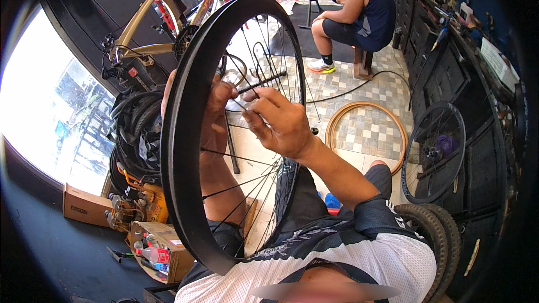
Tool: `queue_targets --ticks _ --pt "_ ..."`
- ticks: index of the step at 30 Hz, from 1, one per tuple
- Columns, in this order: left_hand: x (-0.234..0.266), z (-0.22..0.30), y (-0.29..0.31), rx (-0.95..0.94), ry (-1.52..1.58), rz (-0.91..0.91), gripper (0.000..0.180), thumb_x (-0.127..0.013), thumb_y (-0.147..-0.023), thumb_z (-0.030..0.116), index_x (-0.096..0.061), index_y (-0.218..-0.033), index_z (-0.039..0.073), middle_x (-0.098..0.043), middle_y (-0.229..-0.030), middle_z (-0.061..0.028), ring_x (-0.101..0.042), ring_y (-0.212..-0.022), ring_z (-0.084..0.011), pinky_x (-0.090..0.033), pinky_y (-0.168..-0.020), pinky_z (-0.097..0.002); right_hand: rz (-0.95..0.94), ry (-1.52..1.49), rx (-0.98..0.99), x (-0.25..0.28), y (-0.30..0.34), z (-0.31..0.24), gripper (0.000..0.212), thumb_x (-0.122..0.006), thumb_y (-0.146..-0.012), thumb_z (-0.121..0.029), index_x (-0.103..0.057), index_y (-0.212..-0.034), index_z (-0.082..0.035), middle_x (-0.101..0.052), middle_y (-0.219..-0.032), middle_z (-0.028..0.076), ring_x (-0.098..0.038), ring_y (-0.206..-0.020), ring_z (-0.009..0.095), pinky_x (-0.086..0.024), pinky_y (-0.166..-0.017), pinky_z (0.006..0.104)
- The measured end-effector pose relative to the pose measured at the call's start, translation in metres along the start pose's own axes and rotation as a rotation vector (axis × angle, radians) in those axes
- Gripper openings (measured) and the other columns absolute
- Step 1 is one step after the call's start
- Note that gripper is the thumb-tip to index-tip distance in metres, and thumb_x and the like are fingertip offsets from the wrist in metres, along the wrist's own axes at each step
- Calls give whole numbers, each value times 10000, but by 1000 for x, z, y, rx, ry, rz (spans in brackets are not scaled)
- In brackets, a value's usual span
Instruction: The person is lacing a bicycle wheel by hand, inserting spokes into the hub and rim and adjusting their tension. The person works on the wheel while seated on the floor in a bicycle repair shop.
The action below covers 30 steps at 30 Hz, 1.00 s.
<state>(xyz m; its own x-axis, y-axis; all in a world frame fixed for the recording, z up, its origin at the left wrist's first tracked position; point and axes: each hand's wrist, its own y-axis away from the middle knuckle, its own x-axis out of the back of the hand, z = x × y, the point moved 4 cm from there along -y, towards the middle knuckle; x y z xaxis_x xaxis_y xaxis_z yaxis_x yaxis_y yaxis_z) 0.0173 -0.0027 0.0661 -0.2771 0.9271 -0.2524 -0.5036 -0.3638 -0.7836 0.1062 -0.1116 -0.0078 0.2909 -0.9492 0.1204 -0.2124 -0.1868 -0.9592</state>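
Observation:
A black deep-section bicycle wheel (186, 134) stands upright in front of me, resting against my lap. Thin black spokes (224, 191) run from its rim to the hub, which is partly hidden behind my right hand and forearm. My left hand (218, 101) is closed round the far left part of the rim, its fingertips showing outside and its thumb inside; the rim hides much of it. Within the wheel, my right hand (281, 122) pinches a thin spoke between thumb and forefinger, close to my left thumb.
Behind the wheel stands a gold bicycle frame (147, 50). Tyres (137, 129), an orange compressor (154, 202) and a cardboard box (174, 269) are at left. A tan tyre (404, 134) and another wheel (412, 182) are at right. A seated person (365, 11) works farther off.

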Motion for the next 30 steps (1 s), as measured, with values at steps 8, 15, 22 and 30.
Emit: queue_targets --ticks 8,15,22,30 --pt "22 -14 11 125 -116 173 275 -748 -958 134 -662 -1186 6 -680 -1062 -117 -668 -949 -221 -557 -882 -394 -5 -40 -3 -8 -2 5 129 -728 -945 -134 -636 -956 -44 -675 -1001 132 -695 -701 290 -553 -551 372" --pt "21 -18 23 92 -195 46 225 -629 -1040 154 -642 -1178 -22 -663 -1037 -142 -670 -958 -246 -549 -891 -382 8 -47 -17 -8 -4 3 134 -747 -926 -119 -647 -948 -33 -670 -911 113 -692 -709 286 -549 -551 360" --pt "39 -38 4 134 -43 54 185 -597 -1071 156 -654 -1160 5 -635 -1011 -104 -658 -930 -190 -543 -847 -329 72 -261 -107 -10 9 2 322 -791 -899 -105 -613 -1148 -4 -716 -997 127 -724 -704 239 -566 -604 330" --pt "26 -71 -29 312 -311 57 194 -634 -1053 149 -643 -1186 8 -696 -939 -56 -648 -805 -121 -529 -713 -262 -29 -392 -319 -6 15 0 593 -779 -934 -166 -501 -1421 29 -732 -1175 240 -789 -942 249 -624 -737 318"
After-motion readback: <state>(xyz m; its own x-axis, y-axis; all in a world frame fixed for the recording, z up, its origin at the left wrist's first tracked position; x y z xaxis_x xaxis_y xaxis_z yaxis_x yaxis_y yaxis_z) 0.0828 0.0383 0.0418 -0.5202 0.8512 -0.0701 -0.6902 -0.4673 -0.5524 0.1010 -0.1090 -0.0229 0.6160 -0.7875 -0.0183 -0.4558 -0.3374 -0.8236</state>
